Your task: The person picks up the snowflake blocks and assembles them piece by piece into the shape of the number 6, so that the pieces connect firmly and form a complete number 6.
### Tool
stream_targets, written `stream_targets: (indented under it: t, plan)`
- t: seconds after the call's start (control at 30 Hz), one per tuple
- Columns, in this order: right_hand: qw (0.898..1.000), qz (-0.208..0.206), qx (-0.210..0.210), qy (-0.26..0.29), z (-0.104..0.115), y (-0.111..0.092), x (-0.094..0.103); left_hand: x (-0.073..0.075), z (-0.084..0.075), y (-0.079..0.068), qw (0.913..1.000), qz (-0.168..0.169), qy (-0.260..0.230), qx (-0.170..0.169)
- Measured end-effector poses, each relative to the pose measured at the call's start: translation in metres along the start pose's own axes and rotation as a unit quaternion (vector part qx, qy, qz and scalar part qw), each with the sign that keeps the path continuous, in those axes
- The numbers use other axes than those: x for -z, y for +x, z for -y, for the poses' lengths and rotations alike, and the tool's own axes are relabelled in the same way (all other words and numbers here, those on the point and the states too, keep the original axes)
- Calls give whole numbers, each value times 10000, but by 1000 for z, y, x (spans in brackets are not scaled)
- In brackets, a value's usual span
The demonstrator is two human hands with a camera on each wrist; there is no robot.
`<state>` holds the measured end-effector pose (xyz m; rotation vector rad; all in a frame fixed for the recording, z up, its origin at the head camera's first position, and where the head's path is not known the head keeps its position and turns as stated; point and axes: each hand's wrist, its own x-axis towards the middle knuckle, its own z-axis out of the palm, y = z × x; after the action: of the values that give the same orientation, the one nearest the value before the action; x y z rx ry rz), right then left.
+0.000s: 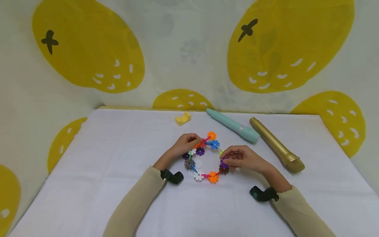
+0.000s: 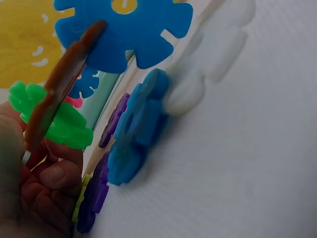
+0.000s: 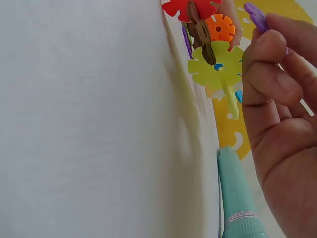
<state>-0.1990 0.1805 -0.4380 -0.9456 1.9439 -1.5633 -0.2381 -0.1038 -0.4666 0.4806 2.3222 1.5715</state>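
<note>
A ring of colourful notched interlocking discs, with an orange disc [image 1: 213, 177] at its near side, is between both hands. My left hand [image 1: 186, 144] grips the ring's upper left, by orange and red pieces. In the left wrist view, a green disc [image 2: 74, 126], a brown disc [image 2: 58, 91] and a large blue disc [image 2: 148, 42] show around that hand. At the ring's right side my right hand [image 1: 245, 159] pinches a purple disc [image 1: 224, 163] between thumb and fingers. Close by in the right wrist view are a yellow-green disc [image 3: 208, 74] and a red disc [image 3: 181, 7].
Behind the ring lies a mint-green toy microphone [image 1: 232, 124]; a gold microphone [image 1: 275, 143] lies further right. A small yellow curved block [image 1: 183, 118] sits near the back edge of the white-covered table [image 1: 118, 141]. A lemon-print cloth [image 1: 183, 49] hangs behind.
</note>
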Motion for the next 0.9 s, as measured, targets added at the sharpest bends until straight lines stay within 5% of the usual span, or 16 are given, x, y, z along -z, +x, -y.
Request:
stream_targets:
  t: [0.2,0.53,0.9]
  plan:
    - [9975,-583,-363,-153,0,6,1,-2,0,-2,9999,90,-30,68]
    - [9754,-2043,-826,-57,-2,23,6,-3,0,0,9999,78,-118,37]
    - [9554,-2720,-1055,-458,-9,38,12,-2,-2,1,9999,92,-28,35]
